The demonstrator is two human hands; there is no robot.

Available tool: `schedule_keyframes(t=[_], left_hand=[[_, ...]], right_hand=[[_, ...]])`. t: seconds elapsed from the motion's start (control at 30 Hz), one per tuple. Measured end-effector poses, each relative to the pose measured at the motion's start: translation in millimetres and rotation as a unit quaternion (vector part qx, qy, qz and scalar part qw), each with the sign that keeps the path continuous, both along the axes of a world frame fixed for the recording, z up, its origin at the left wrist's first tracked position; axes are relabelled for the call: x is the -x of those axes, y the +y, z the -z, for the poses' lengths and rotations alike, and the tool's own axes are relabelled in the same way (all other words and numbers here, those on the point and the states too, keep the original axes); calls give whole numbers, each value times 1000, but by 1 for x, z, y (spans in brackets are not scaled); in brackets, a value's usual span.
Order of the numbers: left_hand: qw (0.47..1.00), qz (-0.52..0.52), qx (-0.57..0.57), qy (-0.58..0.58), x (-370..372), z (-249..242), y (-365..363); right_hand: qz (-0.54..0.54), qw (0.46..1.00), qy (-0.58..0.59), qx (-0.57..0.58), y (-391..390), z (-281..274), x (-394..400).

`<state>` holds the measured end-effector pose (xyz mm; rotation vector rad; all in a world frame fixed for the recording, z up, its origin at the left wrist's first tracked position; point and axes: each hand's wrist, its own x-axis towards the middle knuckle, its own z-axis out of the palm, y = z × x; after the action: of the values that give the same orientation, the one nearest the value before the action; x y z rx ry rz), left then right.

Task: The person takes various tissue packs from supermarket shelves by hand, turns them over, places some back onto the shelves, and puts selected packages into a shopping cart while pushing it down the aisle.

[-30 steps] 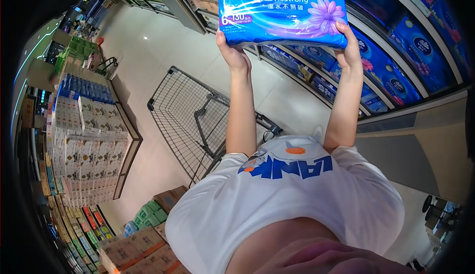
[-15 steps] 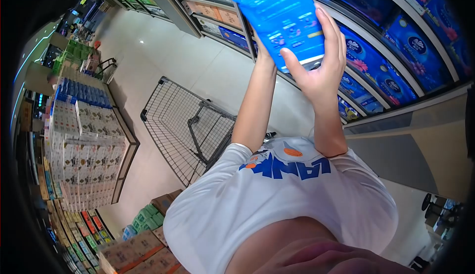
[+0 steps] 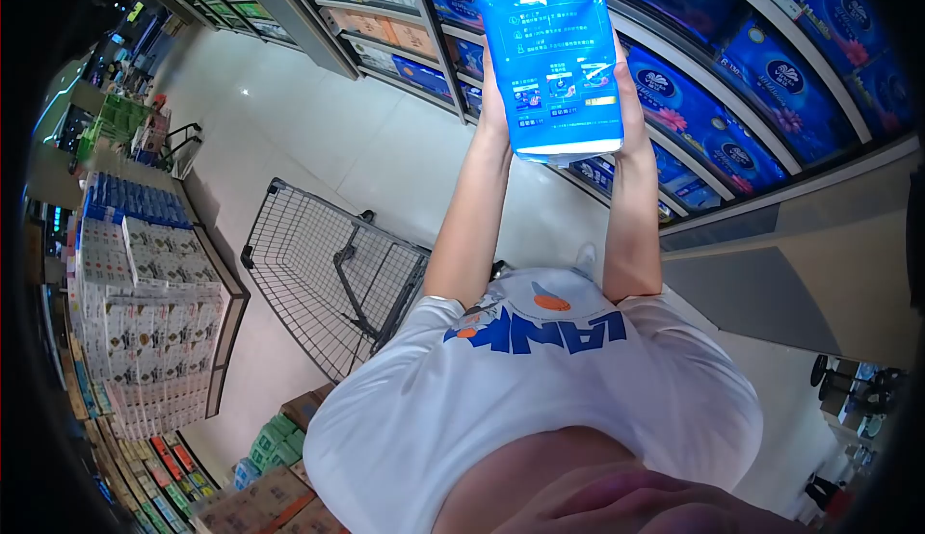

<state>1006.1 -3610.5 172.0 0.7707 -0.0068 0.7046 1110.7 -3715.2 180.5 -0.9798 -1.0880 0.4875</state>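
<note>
White tee (image 3: 578,389) nearest. L hand (image 3: 494,112) & R hand (image 3: 631,105) both clasp blue pack (image 3: 554,62), one per side, held up in front of tee, text side facing back. Wire cart (image 3: 323,269) below, to L. Shelves (image 3: 434,42) beyond w/ more blue pkgs (image 3: 732,153); stacked white pkgs (image 3: 159,332) far L.
</note>
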Motion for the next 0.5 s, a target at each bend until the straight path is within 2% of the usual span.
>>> schedule_keyframes(t=[0.1,0.2,0.23,0.27,0.33,0.37,0.4,0.43,0.5], left_hand=[[1000,-3,-5,12,5,3,3],[996,42,-44,-71,5,25,16],[996,42,-49,-58,7,22,18],[998,27,-47,-22,7,19,19],[999,11,-38,27,7,5,16],[999,8,-35,35,8,2,16],[999,7,-35,37,7,1,14],[999,5,-31,41,8,1,11],[999,0,-21,47,11,-1,6]], right_hand=[[-24,999,33,-8,2,1,2],[-36,994,-54,-87,5,6,-9],[-37,990,-76,-110,8,8,-16],[-241,960,72,-126,18,36,-40],[-428,867,216,-136,20,36,-35],[-292,938,159,-95,21,28,-29],[-148,983,96,-54,22,5,-16],[-71,996,55,-29,20,-3,-8],[-28,999,24,-31,13,-5,2]])
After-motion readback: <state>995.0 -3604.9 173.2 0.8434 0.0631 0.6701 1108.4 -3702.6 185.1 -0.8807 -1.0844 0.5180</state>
